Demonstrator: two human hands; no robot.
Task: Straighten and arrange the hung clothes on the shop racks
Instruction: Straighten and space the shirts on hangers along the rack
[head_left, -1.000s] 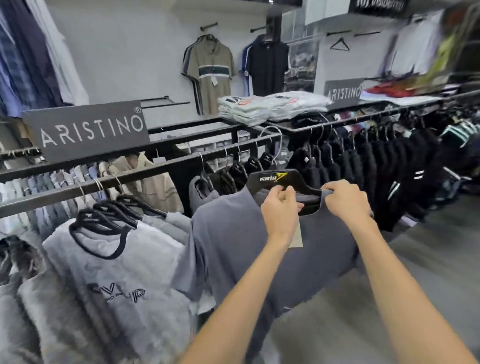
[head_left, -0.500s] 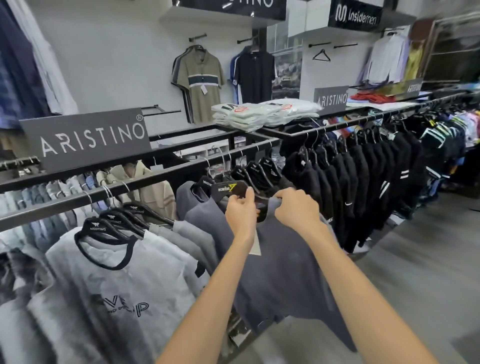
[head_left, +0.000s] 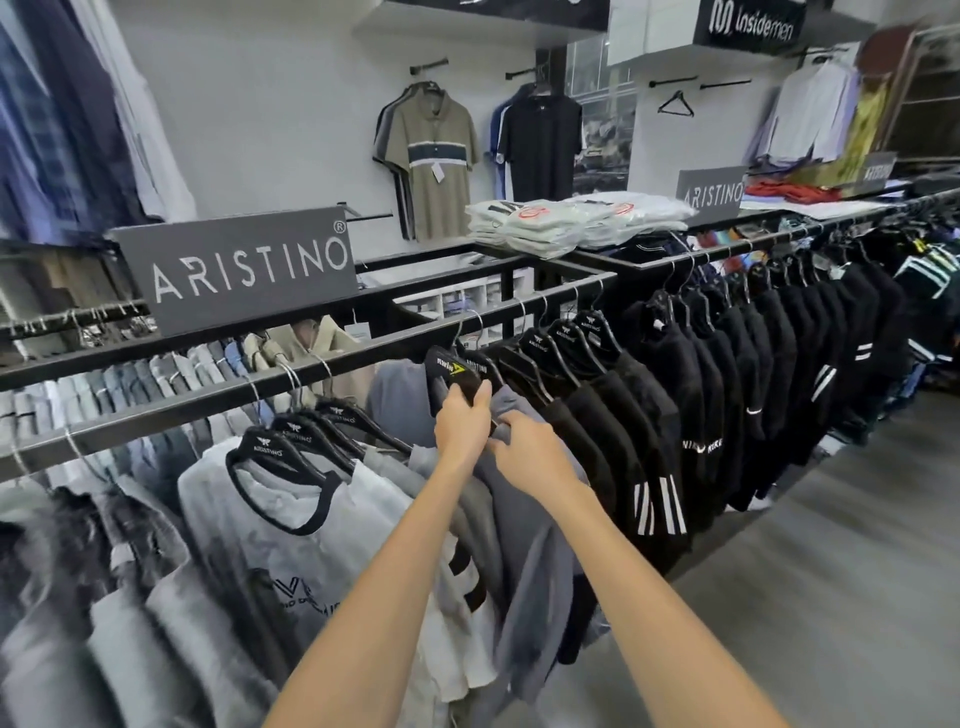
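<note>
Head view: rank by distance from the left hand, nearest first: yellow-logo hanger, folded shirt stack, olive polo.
1. yellow-logo hanger: gripped by the left hand, at the rail.
2. folded shirt stack: on the rack top, behind and to the right.
3. olive polo: hung on the back wall.

Two arms show, both bare along their whole visible length. The left forearm (head_left: 374, 582) is long and slim, narrowing evenly toward the wrist, and ends in the bare left hand (head_left: 462, 431). The right forearm (head_left: 649, 597), below and to the right of the left hand, has the same slender build and looks broadest nearest the camera. The right hand (head_left: 530, 454), just beside the left hand, is bare too. The fingers (head_left: 484, 397) are slim; finer detail is too soft to tell.
</note>
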